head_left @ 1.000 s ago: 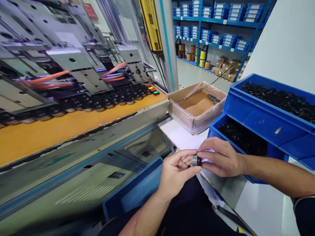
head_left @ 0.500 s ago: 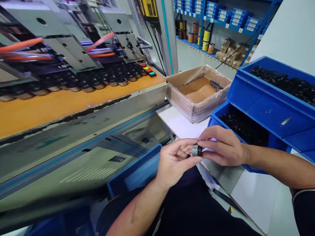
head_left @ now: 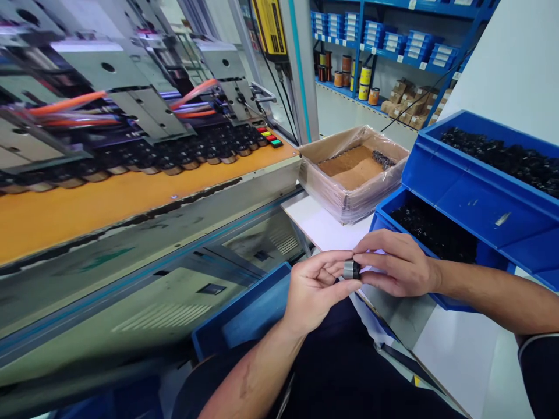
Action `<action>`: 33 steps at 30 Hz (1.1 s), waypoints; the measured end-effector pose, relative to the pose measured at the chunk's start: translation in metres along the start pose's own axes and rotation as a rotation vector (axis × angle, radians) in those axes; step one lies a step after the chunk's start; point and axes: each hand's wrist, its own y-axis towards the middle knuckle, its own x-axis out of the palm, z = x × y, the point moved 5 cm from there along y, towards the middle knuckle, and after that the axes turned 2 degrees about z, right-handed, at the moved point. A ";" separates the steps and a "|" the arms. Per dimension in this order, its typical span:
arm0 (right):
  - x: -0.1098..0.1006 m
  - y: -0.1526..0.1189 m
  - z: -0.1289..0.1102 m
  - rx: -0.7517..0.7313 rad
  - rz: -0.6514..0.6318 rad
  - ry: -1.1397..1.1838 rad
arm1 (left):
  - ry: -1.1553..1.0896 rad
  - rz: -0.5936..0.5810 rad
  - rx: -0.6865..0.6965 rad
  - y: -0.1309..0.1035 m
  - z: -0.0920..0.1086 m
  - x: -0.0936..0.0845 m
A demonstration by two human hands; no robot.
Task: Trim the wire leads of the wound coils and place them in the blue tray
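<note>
A small ribbed metal ring with a black plastic end piece [head_left: 350, 269] is held between both hands over my lap. My left hand [head_left: 315, 285] pinches it between thumb and forefinger, palm turned up. From the right, the fingertips and thumb of my right hand [head_left: 395, 265] close on the black end. The right fingers hide part of that end, so I cannot tell how far the black piece sits in the ring. Nearest the right hand is a lower blue bin [head_left: 382, 216] of black plastic parts.
An upper blue bin [head_left: 463, 198] with black parts overhangs the lower one. A plastic-lined carton [head_left: 345, 206] stands on the white table [head_left: 312, 224]. At left, a machine's orange bench [head_left: 144, 203] bears rows of black-topped metal parts [head_left: 174, 160]. A blue crate [head_left: 244, 320] is below.
My view has shifted slightly, so the machine and carton appear lower and farther right. Both hands keep the same grip on the metal ring with its black end.
</note>
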 end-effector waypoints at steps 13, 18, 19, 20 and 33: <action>0.001 0.001 -0.005 -0.033 -0.009 -0.059 | -0.031 -0.007 -0.036 -0.003 -0.002 -0.003; 0.001 0.002 -0.007 -0.075 -0.002 -0.095 | -0.019 -0.008 -0.050 -0.004 -0.004 -0.005; 0.001 0.002 -0.008 -0.081 -0.002 -0.104 | -0.021 -0.008 -0.052 -0.004 -0.005 -0.005; 0.000 0.003 -0.009 -0.089 0.001 -0.111 | -0.028 -0.009 -0.052 -0.004 -0.005 -0.005; 0.002 0.000 -0.007 -0.090 0.001 -0.144 | -0.111 -0.045 -0.116 -0.003 -0.009 -0.005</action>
